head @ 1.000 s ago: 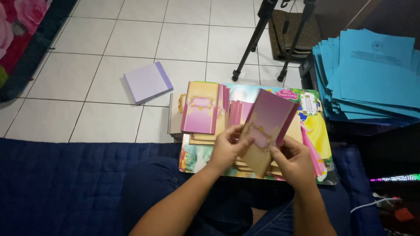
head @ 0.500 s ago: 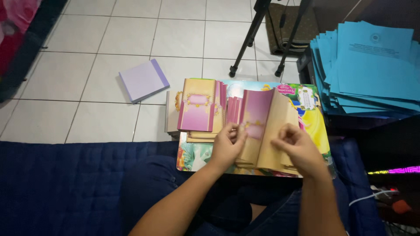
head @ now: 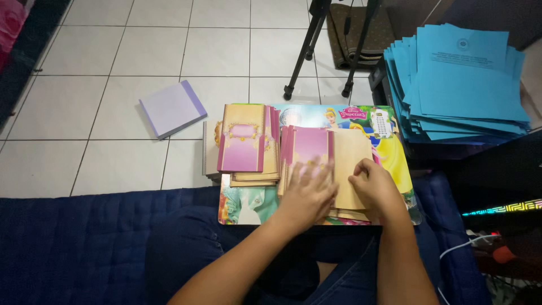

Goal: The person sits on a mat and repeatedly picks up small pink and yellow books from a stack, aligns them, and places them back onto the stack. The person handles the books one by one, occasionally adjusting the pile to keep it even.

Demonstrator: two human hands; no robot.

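A colourful cartoon lap tray point(head: 395, 164) rests on my knees. On its left sits a stack of pink and gold cards point(head: 244, 146). On the right lies a second pile, with a pink-faced card point(head: 309, 146) and a plain tan card back point(head: 351, 164) side by side. My left hand point(head: 307, 195) lies flat with fingers spread on the pink card's lower part. My right hand point(head: 377, 189) presses down on the tan card's lower right corner. Neither hand lifts anything.
A lilac notepad point(head: 172, 108) lies on the white tiled floor at the left. A thick pile of blue paper sheets point(head: 460, 85) sits at the right. Black tripod legs point(head: 305, 48) stand beyond the tray. A dark blue quilted cover point(head: 84, 243) lies under me.
The folded card I held up in both hands has been opened out and laid flat on the right pile. Both hands have come down onto it.
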